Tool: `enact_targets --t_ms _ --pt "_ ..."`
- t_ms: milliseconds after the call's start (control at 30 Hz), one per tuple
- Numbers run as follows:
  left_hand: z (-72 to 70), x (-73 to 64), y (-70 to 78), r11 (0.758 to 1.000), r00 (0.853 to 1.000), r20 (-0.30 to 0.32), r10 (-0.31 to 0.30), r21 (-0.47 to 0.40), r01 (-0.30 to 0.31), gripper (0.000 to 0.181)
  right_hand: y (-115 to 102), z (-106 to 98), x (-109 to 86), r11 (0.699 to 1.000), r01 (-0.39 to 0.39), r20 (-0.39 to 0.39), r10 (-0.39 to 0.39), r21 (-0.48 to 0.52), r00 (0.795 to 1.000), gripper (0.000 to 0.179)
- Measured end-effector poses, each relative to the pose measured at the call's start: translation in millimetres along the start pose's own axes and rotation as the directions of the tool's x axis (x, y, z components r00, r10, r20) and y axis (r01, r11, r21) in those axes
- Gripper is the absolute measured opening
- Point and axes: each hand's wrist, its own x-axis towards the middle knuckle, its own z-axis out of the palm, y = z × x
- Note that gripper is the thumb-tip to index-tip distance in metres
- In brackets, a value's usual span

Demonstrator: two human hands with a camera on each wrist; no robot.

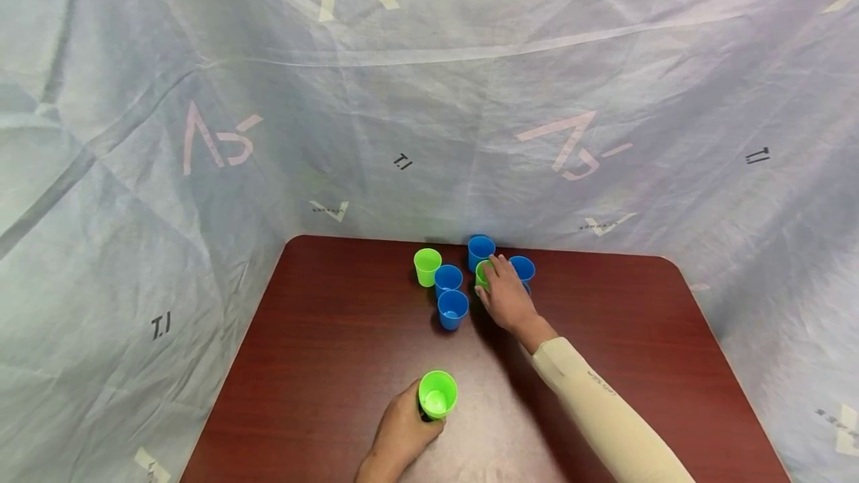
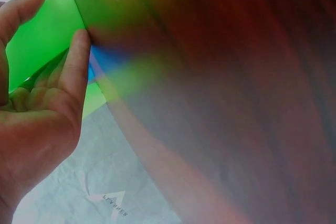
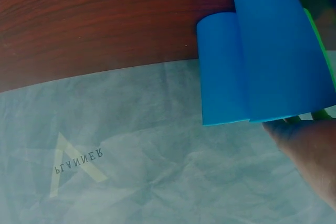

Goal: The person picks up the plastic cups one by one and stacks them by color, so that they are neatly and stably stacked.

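My left hand (image 1: 406,431) grips a green cup (image 1: 438,393) upright near the front of the table; in the left wrist view the thumb and fingers lie along this cup (image 2: 47,35). Farther back, my right hand (image 1: 506,293) is at another green cup (image 1: 482,274), thumb on its left side and fingers across its right. Its grip is partly hidden. Close around that cup are a blue cup (image 1: 481,250) behind and a blue cup (image 1: 523,269) to the right. Two blue cups fill much of the right wrist view, the nearer cup (image 3: 283,51) hiding most of the fingers.
Left of the right hand, a green cup (image 1: 427,267) stands beside a blue cup (image 1: 447,279), with another blue cup (image 1: 452,310) in front. The dark red wooden table (image 1: 322,364) has rounded back corners. Grey printed sheeting (image 1: 429,110) hangs behind it and at both sides.
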Motion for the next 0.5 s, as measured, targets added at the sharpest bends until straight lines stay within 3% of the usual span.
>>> enact_targets --t_ms 300,500 --pt "0.3 0.0 1.5 1.000 1.000 0.017 -0.013 0.001 0.013 0.057 3.7 4.8 -2.7 0.999 0.047 -0.054 -0.045 0.018 0.997 0.027" --pt "-0.5 0.0 2.7 1.000 1.000 0.009 -0.007 0.002 0.007 0.057 1.6 2.5 -4.3 0.997 0.076 -0.082 -0.073 0.030 0.994 0.023"
